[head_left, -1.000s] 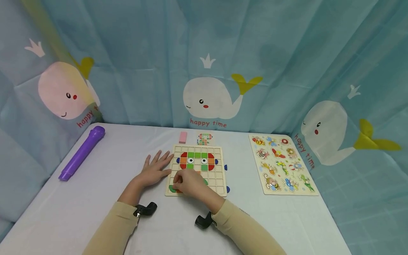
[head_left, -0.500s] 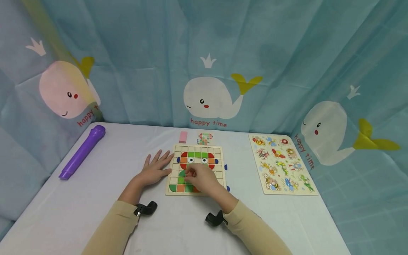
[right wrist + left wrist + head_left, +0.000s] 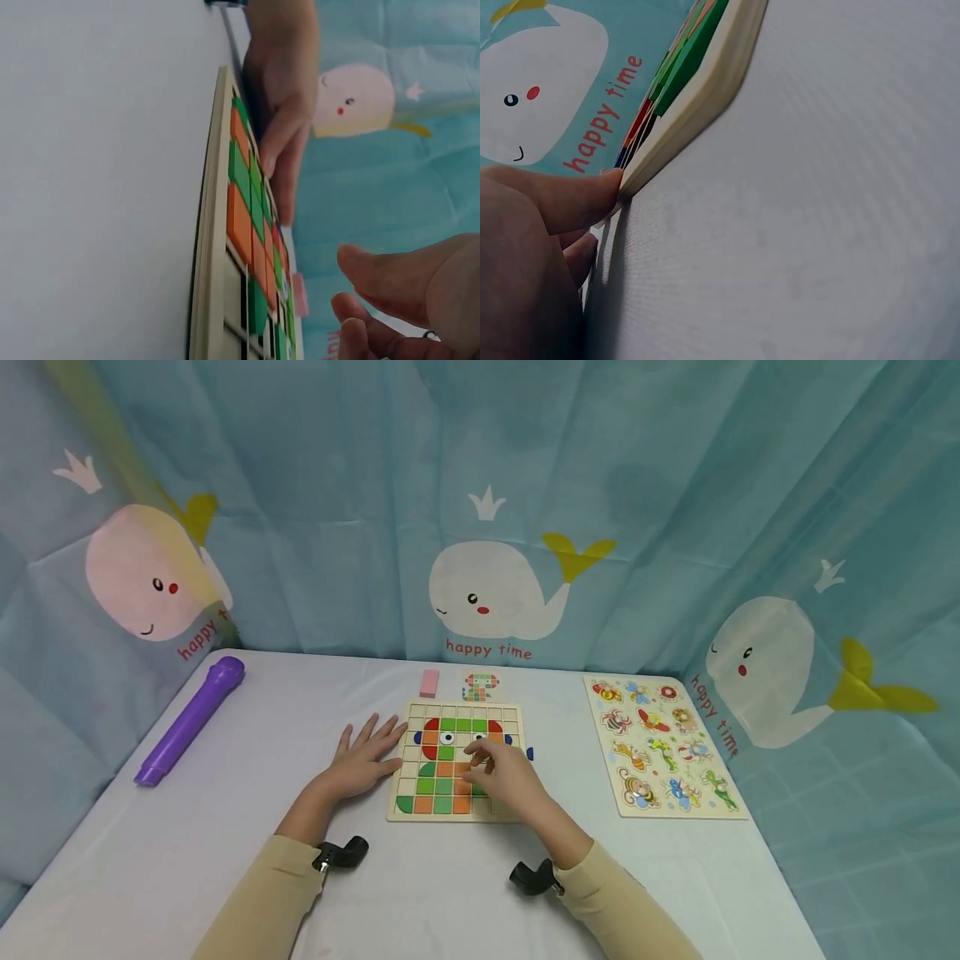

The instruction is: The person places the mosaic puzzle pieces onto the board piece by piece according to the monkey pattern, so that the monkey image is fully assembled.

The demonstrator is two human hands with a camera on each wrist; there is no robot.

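A wooden grid board (image 3: 465, 711) lies on the table, filled in part with red, green, orange and eye tiles. My left hand (image 3: 365, 766) is spread flat at its left side. In the left wrist view, the thumb of the left hand (image 3: 551, 206) touches the board's edge. My right hand (image 3: 513, 777) hovers above the board's right half and hides some cells. Its thumb and fingers stand apart; the right wrist view shows nothing between them on the right hand (image 3: 420, 292). Along the board's near row are a green rounded tile (image 3: 405, 805) and an orange square tile (image 3: 423, 805).
Behind the board lie a pink block (image 3: 429, 683) and a small pattern card (image 3: 480, 687). A blue piece (image 3: 530, 753) sits just off the board's right edge. An animal picture puzzle (image 3: 660, 747) lies at right, a purple microphone-shaped tube (image 3: 191, 720) at left.
My right hand has moved right from the board's near-left corner, uncovering green and orange tiles there. Its thumb and fingers have spread apart. The left hand stays in place.
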